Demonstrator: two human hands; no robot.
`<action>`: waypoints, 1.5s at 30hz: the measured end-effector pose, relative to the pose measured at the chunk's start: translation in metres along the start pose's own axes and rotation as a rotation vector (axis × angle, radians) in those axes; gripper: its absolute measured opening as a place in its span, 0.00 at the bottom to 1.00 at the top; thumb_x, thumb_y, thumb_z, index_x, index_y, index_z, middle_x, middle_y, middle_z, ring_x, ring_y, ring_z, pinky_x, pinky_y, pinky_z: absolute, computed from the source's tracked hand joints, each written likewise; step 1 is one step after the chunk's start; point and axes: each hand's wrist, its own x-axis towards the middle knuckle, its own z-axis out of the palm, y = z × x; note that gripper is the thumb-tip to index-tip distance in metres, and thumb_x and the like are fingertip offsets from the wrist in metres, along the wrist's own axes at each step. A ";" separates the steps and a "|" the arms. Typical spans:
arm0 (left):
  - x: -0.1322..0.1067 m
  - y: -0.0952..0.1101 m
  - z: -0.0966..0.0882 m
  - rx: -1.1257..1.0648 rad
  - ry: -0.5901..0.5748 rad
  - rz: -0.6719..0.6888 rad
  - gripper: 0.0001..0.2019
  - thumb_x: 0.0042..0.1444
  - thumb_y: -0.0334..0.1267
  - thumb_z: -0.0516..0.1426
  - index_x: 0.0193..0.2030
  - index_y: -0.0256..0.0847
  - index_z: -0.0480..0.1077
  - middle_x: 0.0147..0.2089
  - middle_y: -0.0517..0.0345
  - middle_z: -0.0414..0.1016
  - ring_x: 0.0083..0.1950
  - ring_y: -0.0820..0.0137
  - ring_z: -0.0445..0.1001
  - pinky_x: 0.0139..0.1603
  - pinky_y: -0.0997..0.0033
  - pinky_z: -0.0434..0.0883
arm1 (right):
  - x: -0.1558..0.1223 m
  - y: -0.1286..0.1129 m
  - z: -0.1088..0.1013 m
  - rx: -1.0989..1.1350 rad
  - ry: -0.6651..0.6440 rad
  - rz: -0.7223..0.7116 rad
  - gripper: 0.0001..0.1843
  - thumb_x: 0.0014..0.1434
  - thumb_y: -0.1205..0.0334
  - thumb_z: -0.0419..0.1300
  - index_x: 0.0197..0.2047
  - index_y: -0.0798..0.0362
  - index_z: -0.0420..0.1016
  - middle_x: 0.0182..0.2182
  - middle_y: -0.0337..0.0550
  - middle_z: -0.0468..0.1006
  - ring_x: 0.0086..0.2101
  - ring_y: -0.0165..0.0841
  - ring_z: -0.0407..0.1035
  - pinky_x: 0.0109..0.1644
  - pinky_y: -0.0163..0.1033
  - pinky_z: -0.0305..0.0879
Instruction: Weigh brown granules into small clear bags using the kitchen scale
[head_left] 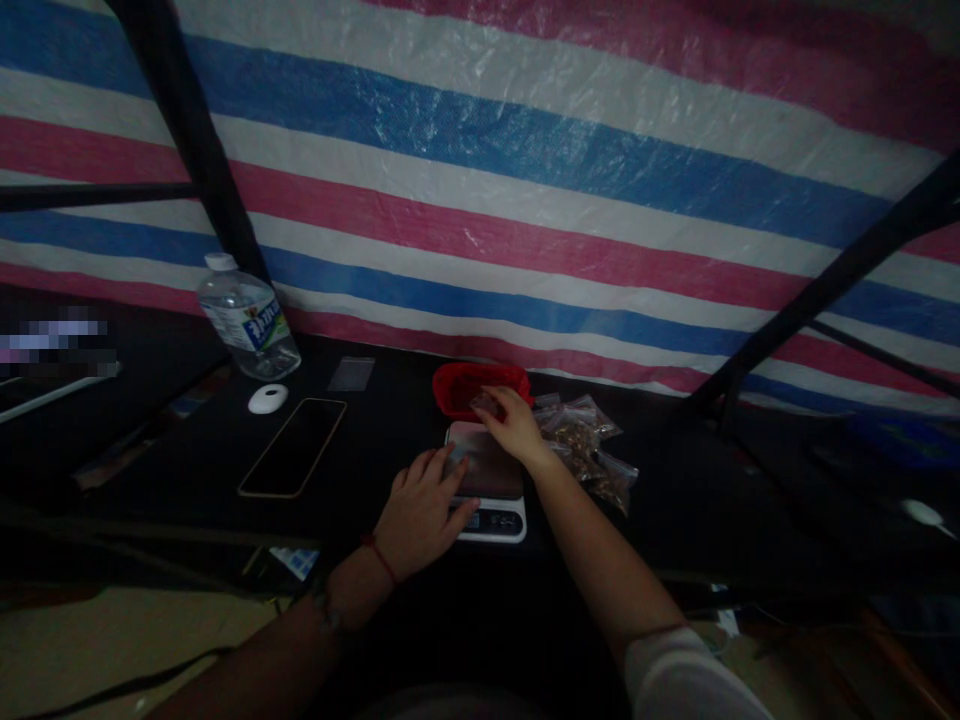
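A small kitchen scale [491,488] with a lit display sits on the dark table. My left hand [421,514] rests on its left front corner, fingers curled over a clear plastic bag lying on the platform. My right hand [510,424] reaches past the scale to the rim of a red container [459,384], fingertips pinched together at its edge; what they hold is too small to make out. Several clear zip bags of brown pieces [586,446] lie just right of my right wrist.
A phone [294,446] lies face up at the left, with a white oval object [268,398], a water bottle [247,318] and an empty clear bag [351,373] behind it. A striped tarp hangs at the back. Black frame poles slant at both sides.
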 end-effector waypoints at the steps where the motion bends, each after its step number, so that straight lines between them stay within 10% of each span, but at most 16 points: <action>1: 0.003 -0.002 0.003 0.011 -0.013 -0.024 0.26 0.60 0.54 0.46 0.63 0.50 0.60 0.69 0.51 0.52 0.67 0.51 0.50 0.60 0.50 0.57 | -0.002 0.002 0.001 0.005 0.009 0.001 0.21 0.57 0.59 0.60 0.55 0.51 0.70 0.49 0.48 0.74 0.50 0.35 0.67 0.57 0.43 0.61; 6: 0.026 -0.053 0.002 0.168 0.041 -0.265 0.26 0.59 0.54 0.47 0.61 0.49 0.63 0.71 0.50 0.49 0.69 0.47 0.46 0.60 0.44 0.55 | -0.009 0.012 0.006 0.037 0.051 0.019 0.21 0.56 0.61 0.60 0.54 0.50 0.70 0.49 0.48 0.74 0.50 0.36 0.67 0.57 0.44 0.62; 10: 0.043 -0.095 -0.023 0.113 0.084 -0.378 0.23 0.60 0.49 0.46 0.55 0.40 0.70 0.58 0.45 0.69 0.59 0.53 0.66 0.55 0.56 0.64 | -0.011 0.015 -0.001 0.078 0.077 0.032 0.25 0.54 0.64 0.61 0.56 0.50 0.67 0.49 0.48 0.73 0.48 0.35 0.68 0.55 0.42 0.64; 16: 0.067 -0.081 -0.043 -0.092 0.313 -0.420 0.22 0.58 0.55 0.47 0.33 0.41 0.75 0.25 0.55 0.74 0.27 0.67 0.72 0.30 0.71 0.64 | -0.017 0.009 -0.015 0.039 -0.192 -0.113 0.19 0.49 0.65 0.65 0.46 0.53 0.75 0.41 0.45 0.75 0.45 0.35 0.67 0.52 0.40 0.63; 21: 0.105 -0.067 -0.041 -0.376 0.565 -0.210 0.22 0.61 0.44 0.45 0.56 0.38 0.68 0.32 0.57 0.76 0.29 0.72 0.72 0.34 0.74 0.67 | -0.017 0.003 -0.028 -0.007 -0.243 -0.100 0.31 0.44 0.57 0.70 0.53 0.51 0.71 0.48 0.46 0.73 0.50 0.38 0.64 0.56 0.44 0.59; 25: 0.141 -0.062 -0.044 -0.476 0.692 -0.273 0.21 0.59 0.49 0.48 0.41 0.35 0.75 0.25 0.58 0.74 0.26 0.72 0.71 0.29 0.75 0.66 | -0.017 0.014 -0.061 -0.036 0.035 -0.002 0.23 0.56 0.56 0.61 0.56 0.49 0.68 0.50 0.46 0.73 0.51 0.37 0.64 0.57 0.44 0.58; 28: 0.164 -0.063 -0.037 -0.378 0.652 -0.173 0.21 0.60 0.48 0.47 0.34 0.35 0.75 0.24 0.56 0.74 0.27 0.70 0.72 0.31 0.73 0.67 | -0.024 0.037 -0.094 -0.280 0.077 0.225 0.18 0.59 0.55 0.57 0.51 0.52 0.73 0.47 0.48 0.74 0.50 0.39 0.65 0.57 0.46 0.56; 32: 0.181 -0.075 -0.012 -0.319 0.528 0.043 0.21 0.60 0.39 0.46 0.57 0.37 0.67 0.31 0.57 0.78 0.34 0.67 0.76 0.39 0.70 0.71 | -0.043 0.071 -0.118 -0.503 -0.164 0.487 0.32 0.49 0.53 0.65 0.57 0.55 0.68 0.53 0.55 0.70 0.55 0.47 0.62 0.59 0.48 0.53; 38: 0.181 -0.096 0.016 -0.263 0.562 0.107 0.19 0.59 0.40 0.47 0.51 0.40 0.73 0.46 0.52 0.78 0.46 0.64 0.75 0.49 0.65 0.71 | -0.052 0.093 -0.116 -0.530 -0.205 0.407 0.25 0.47 0.63 0.65 0.51 0.54 0.73 0.51 0.53 0.71 0.53 0.44 0.63 0.58 0.45 0.55; 45: 0.176 -0.105 0.019 -0.132 0.578 0.146 0.16 0.60 0.41 0.49 0.47 0.39 0.75 0.51 0.48 0.74 0.52 0.60 0.70 0.56 0.55 0.66 | -0.013 0.081 -0.107 -0.240 0.174 0.218 0.17 0.49 0.65 0.62 0.44 0.54 0.72 0.42 0.47 0.74 0.42 0.37 0.68 0.48 0.42 0.63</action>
